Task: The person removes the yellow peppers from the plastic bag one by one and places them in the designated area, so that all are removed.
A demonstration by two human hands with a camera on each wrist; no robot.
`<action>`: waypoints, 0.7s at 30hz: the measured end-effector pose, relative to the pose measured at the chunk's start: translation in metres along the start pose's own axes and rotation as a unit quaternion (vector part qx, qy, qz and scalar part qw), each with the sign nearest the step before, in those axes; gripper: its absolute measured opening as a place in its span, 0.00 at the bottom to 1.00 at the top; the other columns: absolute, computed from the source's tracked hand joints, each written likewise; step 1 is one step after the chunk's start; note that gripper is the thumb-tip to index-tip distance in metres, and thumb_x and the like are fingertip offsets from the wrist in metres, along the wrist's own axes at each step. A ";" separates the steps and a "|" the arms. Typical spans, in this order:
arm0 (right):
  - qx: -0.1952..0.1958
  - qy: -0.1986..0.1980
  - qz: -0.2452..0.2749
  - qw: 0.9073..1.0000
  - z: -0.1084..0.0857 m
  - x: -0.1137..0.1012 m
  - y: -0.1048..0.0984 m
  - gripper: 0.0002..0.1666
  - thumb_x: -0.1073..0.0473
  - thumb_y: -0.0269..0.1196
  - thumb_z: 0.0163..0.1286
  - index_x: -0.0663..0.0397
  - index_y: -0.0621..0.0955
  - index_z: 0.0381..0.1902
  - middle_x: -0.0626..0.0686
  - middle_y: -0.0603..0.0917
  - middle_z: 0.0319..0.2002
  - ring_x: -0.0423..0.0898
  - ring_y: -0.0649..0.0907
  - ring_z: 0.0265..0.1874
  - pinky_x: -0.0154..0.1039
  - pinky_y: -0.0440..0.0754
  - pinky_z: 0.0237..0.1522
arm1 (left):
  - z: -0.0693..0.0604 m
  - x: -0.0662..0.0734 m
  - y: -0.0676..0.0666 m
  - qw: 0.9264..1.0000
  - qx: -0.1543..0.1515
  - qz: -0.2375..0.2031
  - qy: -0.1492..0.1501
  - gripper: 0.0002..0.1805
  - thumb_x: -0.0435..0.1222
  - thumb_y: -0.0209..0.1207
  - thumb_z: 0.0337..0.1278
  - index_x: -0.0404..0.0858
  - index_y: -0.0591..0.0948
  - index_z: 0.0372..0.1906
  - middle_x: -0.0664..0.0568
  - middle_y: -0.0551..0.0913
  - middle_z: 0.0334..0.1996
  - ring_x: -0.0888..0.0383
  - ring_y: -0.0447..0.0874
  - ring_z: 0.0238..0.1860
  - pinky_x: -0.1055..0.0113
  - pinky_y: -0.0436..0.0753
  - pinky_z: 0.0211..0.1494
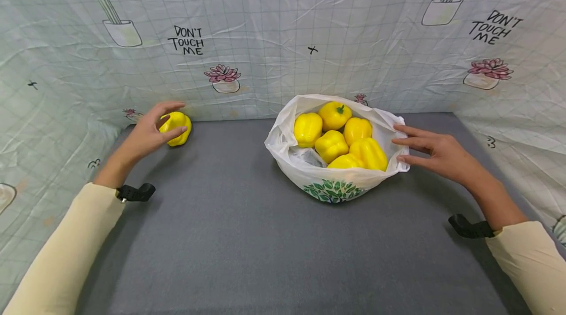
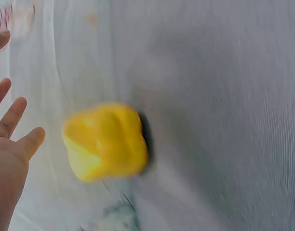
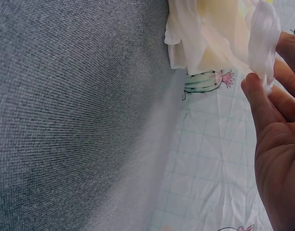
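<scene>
A white plastic bag with a green leaf print stands open-mouthed right of centre, holding several yellow bell peppers. My right hand is at the bag's right rim; in the right wrist view the thumb and fingers of this hand pinch the white rim. At the far left, one yellow pepper lies on the grey table. My left hand is beside it with fingers spread. The left wrist view shows the pepper apart from the hand, with nothing held.
The grey table meets a patterned cloth backdrop just behind the bag and the lone pepper. More of this cloth hangs along the left and right sides. A piece of clear plastic lies inside the bag at its left.
</scene>
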State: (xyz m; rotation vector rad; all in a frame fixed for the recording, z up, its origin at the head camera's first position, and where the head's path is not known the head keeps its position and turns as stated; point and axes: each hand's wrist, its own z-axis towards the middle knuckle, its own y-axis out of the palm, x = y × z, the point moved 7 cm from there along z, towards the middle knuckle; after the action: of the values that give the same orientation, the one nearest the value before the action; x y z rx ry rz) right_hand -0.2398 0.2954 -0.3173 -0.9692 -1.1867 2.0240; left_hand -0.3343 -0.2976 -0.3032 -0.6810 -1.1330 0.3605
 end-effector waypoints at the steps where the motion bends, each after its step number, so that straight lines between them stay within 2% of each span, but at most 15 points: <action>1: 0.000 -0.001 0.001 1.000 0.000 0.000 0.000 0.29 0.59 0.77 0.58 0.47 0.85 0.60 0.49 0.75 0.70 0.49 0.79 0.60 0.11 0.64 0.50 | 0.000 0.007 0.004 1.000 -0.004 0.002 0.011 0.34 0.31 0.66 0.65 0.35 0.67 0.74 0.43 0.67 0.72 0.42 0.61 0.73 0.37 0.56 0.76; 9: 0.001 -0.003 -0.006 1.000 0.001 0.001 0.000 0.29 0.60 0.77 0.58 0.47 0.85 0.60 0.50 0.75 0.70 0.43 0.79 0.58 0.13 0.65 0.48 | 0.002 0.066 0.038 0.993 -0.051 0.022 0.104 0.35 0.31 0.67 0.63 0.44 0.70 0.73 0.49 0.68 0.72 0.49 0.64 0.73 0.40 0.62 0.75; 15: 0.000 -0.006 -0.005 1.000 0.001 0.000 -0.001 0.29 0.59 0.77 0.58 0.47 0.85 0.60 0.50 0.75 0.70 0.43 0.79 0.58 0.13 0.66 0.48 | 0.003 0.099 0.062 0.986 -0.080 0.021 0.143 0.35 0.32 0.69 0.62 0.48 0.71 0.73 0.53 0.69 0.72 0.51 0.67 0.72 0.44 0.65 0.75; 21: 0.008 -0.034 -0.010 0.999 0.001 -0.004 -0.006 0.30 0.61 0.78 0.55 0.49 0.86 0.58 0.52 0.77 0.69 0.27 0.76 0.52 0.14 0.68 0.45 | 0.003 0.123 0.080 0.980 -0.095 0.038 0.170 0.34 0.34 0.69 0.62 0.45 0.71 0.72 0.52 0.70 0.71 0.52 0.68 0.71 0.46 0.67 0.74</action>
State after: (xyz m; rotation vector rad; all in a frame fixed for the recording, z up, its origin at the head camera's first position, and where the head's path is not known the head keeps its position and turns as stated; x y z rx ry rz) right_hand -0.2377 0.2942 -0.3104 -0.8837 -1.2084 2.0636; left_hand -0.2823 -0.1651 -0.2686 -0.9185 -0.8214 0.1911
